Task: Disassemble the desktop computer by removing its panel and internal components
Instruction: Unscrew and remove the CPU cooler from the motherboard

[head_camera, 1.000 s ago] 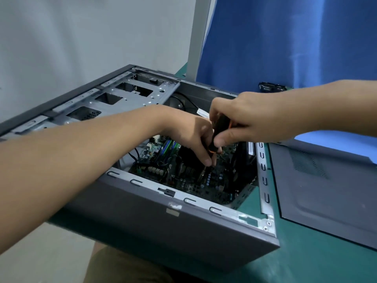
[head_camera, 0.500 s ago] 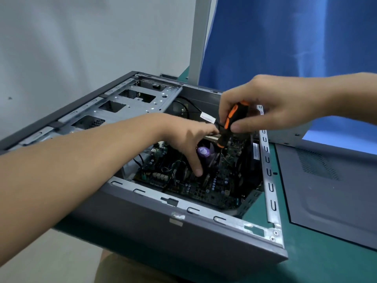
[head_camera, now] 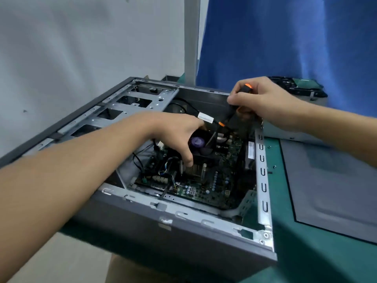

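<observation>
Two bare hands are at work inside the open computer case [head_camera: 163, 231], which lies on its side on the green mat [head_camera: 306, 260] with its open face up. We see the left hand [head_camera: 181, 135] reaching in from the near left, arched over the cooler fan [head_camera: 196, 142] with its purple centre sticker. The thumb points down the near side of it and touches the finned heatsink [head_camera: 194, 170] below, while the fingers curl over the far side, so the hand has the fan in its grip. How far the fingertips reach round we cannot tell, since the hand itself hides them. The right hand [head_camera: 261, 101] comes in from the right, above the far right part of the case, its fingers closed round the black and orange handle of the screwdriver [head_camera: 230, 114]. The tool slants down and to the left, and its metal shaft ends at the fan, just right of the left hand; the tip itself is too blurred for us to place. A white-labelled cable [head_camera: 206, 117] runs between the two hands. Under the cooler sits the motherboard [head_camera: 206, 186], flat on the case floor, with a bundle of wires [head_camera: 167, 174] at its left. The metal drive cage [head_camera: 130, 103] fills the far left part of the case. Right of the case, the grey side panel [head_camera: 330, 186] lies flat on the mat, apart from it
</observation>
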